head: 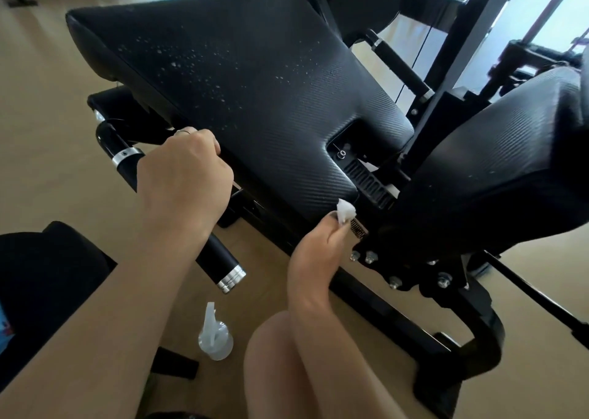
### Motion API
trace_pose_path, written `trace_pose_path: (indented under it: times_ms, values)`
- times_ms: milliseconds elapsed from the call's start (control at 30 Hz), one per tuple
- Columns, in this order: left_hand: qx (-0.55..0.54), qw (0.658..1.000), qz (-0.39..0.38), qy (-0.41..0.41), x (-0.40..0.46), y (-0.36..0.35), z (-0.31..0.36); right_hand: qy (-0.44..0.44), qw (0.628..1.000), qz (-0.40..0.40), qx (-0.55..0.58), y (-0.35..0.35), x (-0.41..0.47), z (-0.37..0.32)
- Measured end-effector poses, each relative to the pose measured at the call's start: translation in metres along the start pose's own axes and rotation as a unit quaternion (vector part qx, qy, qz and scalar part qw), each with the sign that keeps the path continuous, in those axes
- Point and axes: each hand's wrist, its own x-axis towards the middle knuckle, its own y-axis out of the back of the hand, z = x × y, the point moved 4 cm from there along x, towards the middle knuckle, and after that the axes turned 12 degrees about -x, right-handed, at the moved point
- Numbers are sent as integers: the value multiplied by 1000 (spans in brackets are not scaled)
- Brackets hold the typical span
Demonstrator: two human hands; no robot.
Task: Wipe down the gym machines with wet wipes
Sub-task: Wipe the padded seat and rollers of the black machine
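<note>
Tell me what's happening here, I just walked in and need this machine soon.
A person is cleaning the machine. Their right hand pinches a small white wipe against the near corner of the black seat pad, which is still dotted with spray droplets. Their left hand grips the black handle bar beside the pad. A clear spray bottle stands on the floor.

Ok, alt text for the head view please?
Right hand pinches a white wipe at the near corner of a black seat pad dotted with droplets. Left hand grips the machine's handle; a spray bottle stands on the floor.
</note>
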Motion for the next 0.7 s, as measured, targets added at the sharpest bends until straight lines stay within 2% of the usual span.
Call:
trace_pose_path:
  times_ms: [167, 367, 467, 533, 633, 700]
  values:
    - [2, 1000, -1, -18, -1, 1, 1, 6, 1000, 16, -18, 3, 28, -10]
    - [-11, 1000, 4, -17, 0, 1, 1, 88, 986, 8, -143, 10, 49, -51]
    - [-55, 997, 12, -55, -4, 5, 9, 115, 992, -31, -47, 21, 25, -63]
    - [-110, 988, -17, -108, -9, 5, 22, 65, 990, -109, 64, 22, 17, -70]
    - [-287, 941, -144, -102, -13, -9, 61, -32, 949, -205, 239, 23, 12, -89]
    - [-307, 921, -207, -125, -18, -22, 95, -55, 935, -198, 290, 34, 15, -98]
